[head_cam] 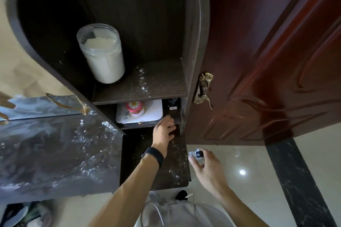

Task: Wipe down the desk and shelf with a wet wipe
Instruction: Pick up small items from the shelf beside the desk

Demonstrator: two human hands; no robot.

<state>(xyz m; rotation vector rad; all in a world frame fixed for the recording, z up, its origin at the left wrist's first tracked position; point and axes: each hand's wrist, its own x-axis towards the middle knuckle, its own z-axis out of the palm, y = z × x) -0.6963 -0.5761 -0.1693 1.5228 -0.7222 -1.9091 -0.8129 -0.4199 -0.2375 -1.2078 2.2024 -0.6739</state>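
— Item one, nearest the lens?
— Grey hooded top [177, 214], then two bare forearms. Right hand [204, 164] is curled round a small clear bottle with a dark cap [196, 155], held over the pale glossy floor tiles [249, 167].
— Left hand?
— Left hand [164, 131], black band on the wrist [153, 155], reaches to the front edge of the lower dark wood-grain shelf [151, 125]. Fingers [170, 122] are bent over that edge; whether they pinch anything cannot be told.
— Wet wipe?
— Not visible. It may be under the left palm, but that is a guess. Such a wipe would likely be light, limp and slippery, best bunched under flat fingers.
— Surfaces?
— Dark wood-grain desk top [55, 153] and upper shelf board [158, 83], both glistening with wet streaks.
— Stock?
— Clear plastic jar of white powder [103, 55], upper shelf; red-lidded daisy-print pot [135, 108] on a white flat box [153, 110], lower shelf.
— Writing?
— A small white label [173, 108] beside it, unreadable.
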